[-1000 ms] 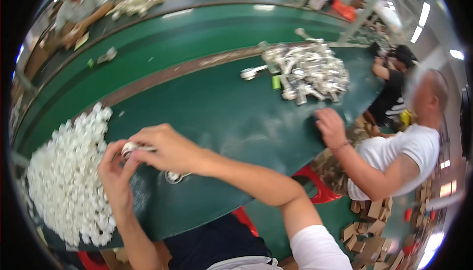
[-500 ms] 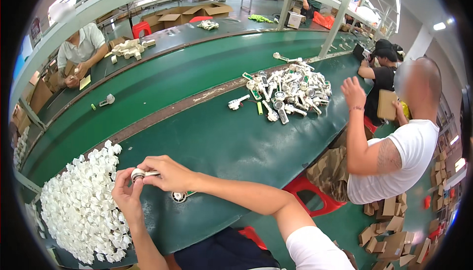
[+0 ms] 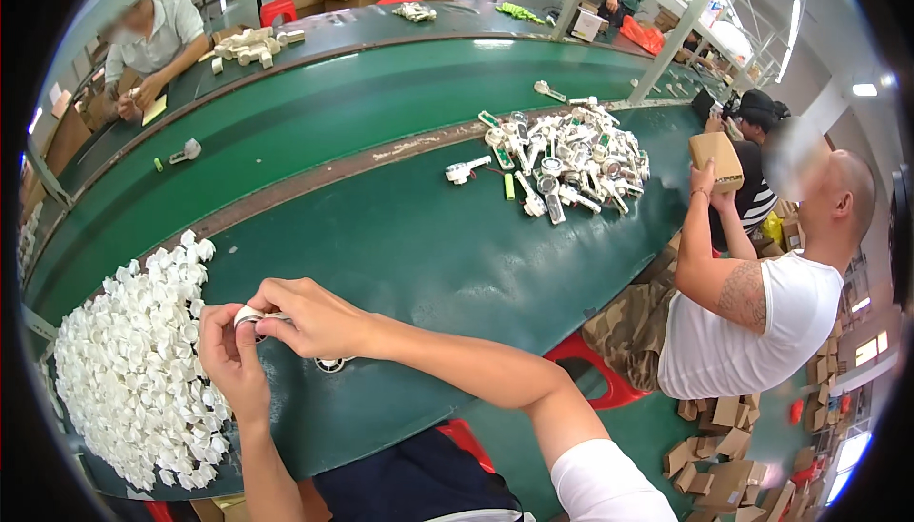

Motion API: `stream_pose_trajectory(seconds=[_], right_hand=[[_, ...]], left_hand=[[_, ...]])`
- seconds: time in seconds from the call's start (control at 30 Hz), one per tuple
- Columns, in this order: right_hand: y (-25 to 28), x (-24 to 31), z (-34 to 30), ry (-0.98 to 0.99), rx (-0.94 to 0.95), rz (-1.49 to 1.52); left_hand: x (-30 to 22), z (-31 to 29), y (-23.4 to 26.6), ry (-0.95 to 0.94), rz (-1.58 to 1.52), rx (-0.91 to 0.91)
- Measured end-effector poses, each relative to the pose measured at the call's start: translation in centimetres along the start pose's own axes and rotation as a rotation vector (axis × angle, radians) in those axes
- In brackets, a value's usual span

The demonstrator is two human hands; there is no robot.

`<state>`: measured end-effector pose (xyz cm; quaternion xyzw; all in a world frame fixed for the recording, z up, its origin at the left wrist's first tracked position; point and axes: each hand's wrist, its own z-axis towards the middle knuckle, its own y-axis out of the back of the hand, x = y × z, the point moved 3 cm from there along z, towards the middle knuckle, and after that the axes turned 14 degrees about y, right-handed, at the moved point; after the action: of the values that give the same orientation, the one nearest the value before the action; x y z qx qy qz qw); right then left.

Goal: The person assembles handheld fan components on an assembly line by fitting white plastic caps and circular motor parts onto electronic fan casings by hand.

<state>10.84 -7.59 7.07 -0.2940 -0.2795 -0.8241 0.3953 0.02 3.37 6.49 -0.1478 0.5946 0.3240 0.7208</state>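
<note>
Both my hands are closed on a small white handheld fan body (image 3: 249, 314) above the green table. My left hand (image 3: 232, 365) pinches its round head between thumb and fingers. My right hand (image 3: 319, 317) grips the handle side, and its fingers hide most of the handle. Under my right wrist lies another fan body (image 3: 331, 365), its round, spoked head showing and the rest covered by my arm. Left of my hands rises a big heap of small white fan blades (image 3: 138, 370).
Farther right on the table (image 3: 381, 236) lies a pile of white fan bodies (image 3: 581, 160), some with green circuit boards. A green battery (image 3: 509, 186) lies beside it. A co-worker in a white shirt (image 3: 762, 322) sits at right, holding a cardboard box (image 3: 716, 160). Another person (image 3: 157, 46) works across the belt.
My hands have shifted slightly left in view with the fan body, whose head has turned. The co-worker at right has raised the cardboard box with both hands. The whole view has tilted somewhat.
</note>
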Motion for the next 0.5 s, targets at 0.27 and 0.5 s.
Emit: stream_pose_trajectory(seconds=[0.27,0.5], right_hand=[[0.5,0.1,-0.2,-0.041,-0.044,-0.062],[0.8,0.1,-0.1,-0.032,-0.14,-0.131]], left_hand=[[1.5,0.8,0.0,0.054,-0.154,0.031],[1.8,0.8,-0.6,0.187,-0.322,0.027]])
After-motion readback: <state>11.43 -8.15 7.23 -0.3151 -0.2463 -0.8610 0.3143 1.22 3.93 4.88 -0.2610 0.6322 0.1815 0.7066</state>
